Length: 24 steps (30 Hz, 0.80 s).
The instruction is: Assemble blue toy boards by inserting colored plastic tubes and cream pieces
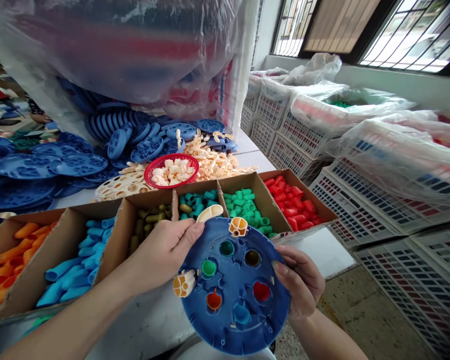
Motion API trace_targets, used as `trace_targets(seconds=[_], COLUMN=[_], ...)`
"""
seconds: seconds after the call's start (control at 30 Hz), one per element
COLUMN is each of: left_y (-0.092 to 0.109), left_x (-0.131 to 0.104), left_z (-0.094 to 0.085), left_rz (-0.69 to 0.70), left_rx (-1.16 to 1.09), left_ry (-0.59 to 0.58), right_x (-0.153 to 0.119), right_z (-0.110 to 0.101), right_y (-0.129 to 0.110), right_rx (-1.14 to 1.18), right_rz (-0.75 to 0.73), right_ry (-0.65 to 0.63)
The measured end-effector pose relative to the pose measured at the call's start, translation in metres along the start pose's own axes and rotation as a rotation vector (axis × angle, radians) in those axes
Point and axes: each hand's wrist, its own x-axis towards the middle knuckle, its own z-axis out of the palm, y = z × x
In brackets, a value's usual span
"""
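Note:
A round blue plate (232, 325) is held up, tilted, with several coloured cups set in its holes. My right hand (300, 280) grips its right edge, thumb on the face. At the upper left rim, my left hand (168, 250) pinches a curved cream piece (210, 213), which lies against the plate's edge. One cream-and-orange piece (238, 227) sits at the plate's top rim. Another cream-and-orange piece (184, 284) sticks out at the left rim.
Cardboard compartments (112, 235) with orange, blue, olive, teal, green and red pieces stand beyond my hands. Behind them are a red basket (148, 172) of cream pieces, a cream pile (217, 165) and stacked blue plates (75, 165). White crates (296, 135) stand at right.

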Motion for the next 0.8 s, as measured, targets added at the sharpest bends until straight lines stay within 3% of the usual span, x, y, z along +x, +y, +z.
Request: trace_targets(seconds=[0.07,0.17,0.3,0.4,0.63,0.73,0.8], left_y=[0.002,0.002,-0.007,-0.014,-0.030,-0.046,-0.066], left_x=[-0.001,-0.008,-0.029,-0.041,-0.062,-0.090,-0.119], left_z=[-0.001,-0.003,-0.002,0.001,-0.014,-0.039,-0.066], left_rz=[-0.014,-0.046,-0.068,-0.090,-0.150,-0.123,-0.148], left_rx=[-0.088,-0.419,-0.713,-0.736,-0.765,-0.594,-0.406], left_ry=[0.047,0.137,-0.011,0.043,0.570,0.955,1.219], right_x=[0.006,0.019,0.032,0.029,0.006,-0.003,-0.003], right_z=[-0.001,0.001,0.012,0.025,0.060,0.049,0.030], right_y=[0.007,0.014,0.015,0.016,0.028,0.037,0.048], right_rx=[-0.012,-0.004,0.045,0.092,0.170,0.203,0.121], right_rz=[-0.102,-0.197,-0.186,-0.169,-0.128,-0.068,-0.022], right_ry=[0.015,0.025,0.018,-0.022,-0.223,-0.281,-0.287])
